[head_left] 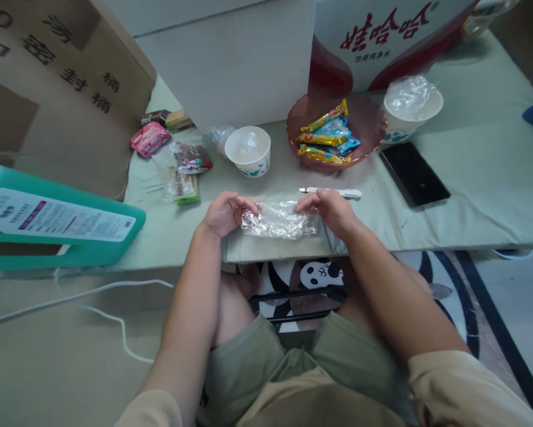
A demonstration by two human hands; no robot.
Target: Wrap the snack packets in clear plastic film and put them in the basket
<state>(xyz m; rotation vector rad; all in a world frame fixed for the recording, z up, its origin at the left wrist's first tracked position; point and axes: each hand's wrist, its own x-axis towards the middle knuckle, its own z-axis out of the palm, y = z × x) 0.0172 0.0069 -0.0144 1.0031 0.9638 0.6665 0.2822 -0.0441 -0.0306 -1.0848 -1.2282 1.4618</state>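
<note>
A crinkled clear plastic bag (280,220) lies stretched flat between my hands at the table's near edge. My left hand (227,212) pinches its left end, thumb and fingers together. At the other end, my right hand (331,210) grips the plastic the same way. Just behind my right hand lies a white utility knife (350,193), its blade pointing left, partly covered by my fingers. Beyond the bag stands a white paper cup (249,155) with clear plastic inside. A pink glass bowl (368,139) holds several yellow and blue wrapped snacks (324,140).
A black phone (415,175) and a paper bowl with plastic film (412,112) sit on the right. Small snack packets (186,185) lie left. A green jug (133,228), a brown carton (66,89) and a white box (235,65) stand around the cloth-covered table (484,178).
</note>
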